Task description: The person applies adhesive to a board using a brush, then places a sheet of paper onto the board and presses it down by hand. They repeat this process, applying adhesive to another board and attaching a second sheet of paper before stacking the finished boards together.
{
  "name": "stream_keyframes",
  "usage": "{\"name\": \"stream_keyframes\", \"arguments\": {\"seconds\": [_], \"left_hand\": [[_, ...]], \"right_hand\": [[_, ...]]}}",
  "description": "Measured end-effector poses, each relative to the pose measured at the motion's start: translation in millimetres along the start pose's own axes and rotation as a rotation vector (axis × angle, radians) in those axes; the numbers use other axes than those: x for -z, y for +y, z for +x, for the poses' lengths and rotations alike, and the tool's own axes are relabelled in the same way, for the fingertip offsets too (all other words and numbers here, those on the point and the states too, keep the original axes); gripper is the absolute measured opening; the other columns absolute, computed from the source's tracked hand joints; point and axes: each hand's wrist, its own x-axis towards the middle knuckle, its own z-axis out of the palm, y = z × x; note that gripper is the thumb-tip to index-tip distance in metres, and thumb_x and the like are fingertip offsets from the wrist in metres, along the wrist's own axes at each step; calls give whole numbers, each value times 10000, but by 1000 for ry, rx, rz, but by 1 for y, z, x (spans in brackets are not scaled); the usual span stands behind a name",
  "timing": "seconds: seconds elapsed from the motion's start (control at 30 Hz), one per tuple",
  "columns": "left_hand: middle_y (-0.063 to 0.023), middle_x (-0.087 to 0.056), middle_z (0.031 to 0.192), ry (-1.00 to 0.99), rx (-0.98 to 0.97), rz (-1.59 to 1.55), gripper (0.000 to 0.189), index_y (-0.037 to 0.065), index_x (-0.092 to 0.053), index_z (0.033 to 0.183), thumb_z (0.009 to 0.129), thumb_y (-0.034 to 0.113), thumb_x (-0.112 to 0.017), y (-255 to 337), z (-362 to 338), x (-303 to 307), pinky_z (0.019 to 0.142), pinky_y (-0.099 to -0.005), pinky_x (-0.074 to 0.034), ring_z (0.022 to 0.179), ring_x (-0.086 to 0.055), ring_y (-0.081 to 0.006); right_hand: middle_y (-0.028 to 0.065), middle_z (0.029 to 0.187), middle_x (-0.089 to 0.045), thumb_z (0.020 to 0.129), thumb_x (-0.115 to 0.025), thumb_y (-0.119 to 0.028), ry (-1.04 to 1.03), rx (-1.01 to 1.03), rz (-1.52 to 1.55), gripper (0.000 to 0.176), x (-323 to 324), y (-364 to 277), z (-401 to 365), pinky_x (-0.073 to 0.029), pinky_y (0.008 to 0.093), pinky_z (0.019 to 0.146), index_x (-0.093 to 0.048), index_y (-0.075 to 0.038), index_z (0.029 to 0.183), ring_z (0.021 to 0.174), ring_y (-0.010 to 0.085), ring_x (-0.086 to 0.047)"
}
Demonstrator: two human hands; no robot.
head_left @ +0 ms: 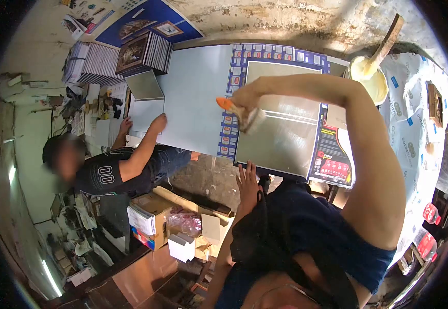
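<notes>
My right hand (pixel 247 95) is closed round a wide brush with an orange handle end (pixel 224 103). The brush's pale bristles (pixel 255 121) are over a grey, shiny board (pixel 280 139), near its left side. My left hand (pixel 247 177) lies with fingers spread at the board's near left edge. A second grey panel (pixel 285 77) adjoins the board at the far side, partly behind my right forearm. Both rest on blue printed sheets (pixel 227 135).
A tub of cream-coloured paste (pixel 375 85) with a wooden-handled tool (pixel 388 38) stands at the back right. A co-worker (pixel 116 165) handles a pale sheet at the left. Stacked books (pixel 154 51) stand behind. A box (pixel 157 221) is below left.
</notes>
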Motion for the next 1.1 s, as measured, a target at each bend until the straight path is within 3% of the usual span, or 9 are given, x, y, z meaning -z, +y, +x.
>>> {"name": "stream_keyframes", "arguments": {"seconds": [0.1,0.2,0.23,0.33,0.37,0.57,0.67,0.9,1.1], "left_hand": [[-101,-135,1598,-4,-7,-5,985,51,-225,1490,689,126,-793,-3,-1,-4,1094,-670,-232,1471,-57,-414],[-98,-139,1598,0,3,-16,985,62,-224,1491,684,115,-786,-3,-2,-5,1091,-687,-214,1472,-47,-413],[-97,-142,1598,4,8,-18,987,65,-223,1491,681,109,-784,-2,-1,-5,1090,-692,-209,1472,-45,-414],[-96,-141,1598,14,3,-40,905,58,-248,1484,717,87,-728,-11,-2,-18,1097,-695,-182,1472,-45,-412],[-105,-140,1597,3,9,-35,886,64,-256,1486,722,79,-706,-7,1,-12,1099,-696,-169,1468,-50,-421],[-172,-128,1585,74,45,-91,903,143,-271,1515,694,55,-638,-7,-5,-10,1102,-701,-101,1435,-73,-496],[-165,-131,1585,121,11,-101,913,139,-277,1511,677,60,-641,-10,-6,-13,1100,-702,-104,1438,-72,-491],[-145,-153,1586,127,20,-85,945,156,-275,1508,640,89,-643,-11,-6,-14,1086,-709,-144,1448,-94,-465],[-138,-165,1581,107,76,-105,968,9,-190,1497,657,112,-659,-11,-5,-16,1095,-696,-136,1471,-56,-409]], "right_hand": [[150,803,-658,824,-638,-473,149,-179,-226,405,-14,-3,6,-506,458,724,-691,-73,787,803,310,-651],[150,819,-659,795,-691,-480,706,183,-232,399,-8,13,4,-504,453,708,-694,-82,758,818,307,-647],[149,950,-662,765,-700,-410,360,-103,-106,354,4,-11,-8,-493,468,786,-681,-59,813,879,318,-635],[140,870,-641,756,-706,-326,70,203,272,273,-24,-30,-27,-488,469,759,-680,-63,825,847,325,-626],[126,847,-632,790,-704,-304,-35,-17,-158,224,-34,-25,-19,-476,451,753,-673,-83,808,820,313,-611],[133,903,-660,830,-668,-227,1016,-208,-306,109,-32,0,-71,-449,430,790,-690,-121,829,884,286,-605],[129,890,-661,820,-659,-213,926,-505,-230,106,-60,6,-78,-452,432,813,-689,-121,863,898,299,-606],[197,878,-680,765,-687,-326,627,-345,333,290,-121,-74,-97,-490,451,878,-686,-70,901,851,390,-641],[90,779,-665,805,-661,-244,1032,-631,-372,151,-92,11,-129,-434,473,805,-691,-155,923,789,287,-631]]}}
